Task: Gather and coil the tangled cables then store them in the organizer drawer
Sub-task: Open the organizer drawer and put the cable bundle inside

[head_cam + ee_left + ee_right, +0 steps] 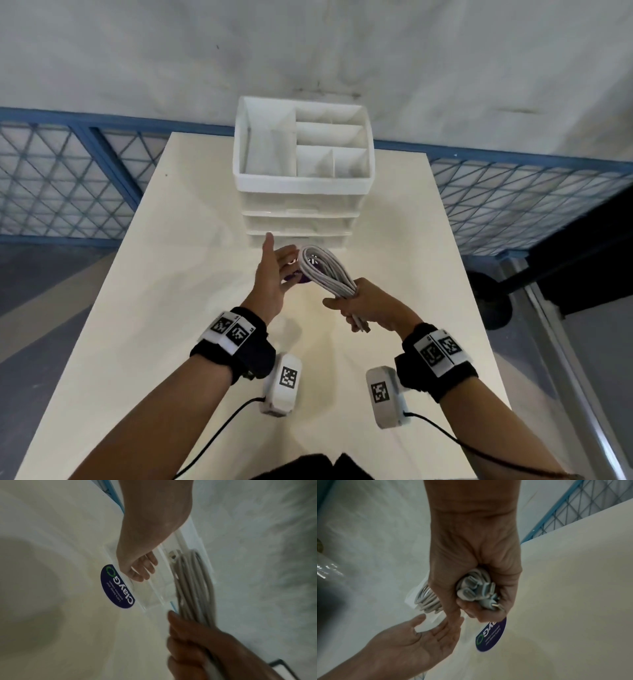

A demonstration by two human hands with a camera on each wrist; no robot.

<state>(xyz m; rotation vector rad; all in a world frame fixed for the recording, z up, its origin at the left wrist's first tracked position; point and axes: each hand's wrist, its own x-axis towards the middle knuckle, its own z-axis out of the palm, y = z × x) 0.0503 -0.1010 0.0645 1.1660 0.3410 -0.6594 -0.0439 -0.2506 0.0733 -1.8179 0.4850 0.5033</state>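
My right hand (368,305) grips the coiled cables (325,272) just before the organizer (303,181); my left hand (274,274), fingers spread, flanks the coil's loop.

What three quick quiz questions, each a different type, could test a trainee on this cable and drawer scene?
1. True or false: the right hand holds the coiled white cables in a closed grip.
2. Multiple choice: the left hand is A) gripping the cables, B) open beside the coil, C) flat on the table.
3. Fill in: the round sticker on the table is dark ____ with white lettering.

Key: 1 true; 2 B; 3 purple. The white organizer stands behind the hands.
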